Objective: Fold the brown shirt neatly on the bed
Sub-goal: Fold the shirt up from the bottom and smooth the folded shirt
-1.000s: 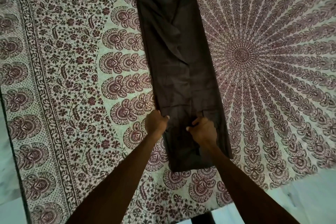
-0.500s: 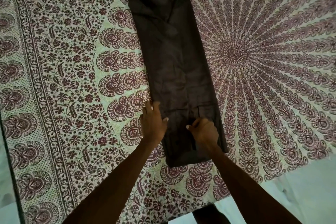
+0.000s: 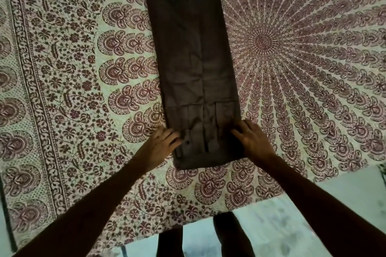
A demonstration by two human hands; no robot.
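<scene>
Both hands have moved out to the sides of the shirt (image 3: 194, 64) since a moment ago. Before, they sat close together on its near end. The right hand was bunched up on the cloth then, and now it lies flat.

The shirt is dark brown. It is folded into one long, thin strip. It lies flat on the bed (image 3: 62, 81), on a sheet with a red flower print. Its far end runs off the top of the view.

The left hand (image 3: 161, 145) rests on the near left edge of the shirt. Its fingers (image 3: 172, 135) are spread and flat. The right hand (image 3: 253, 142) rests on the near right edge, its fingers spread too. Neither hand grips anything.
</scene>
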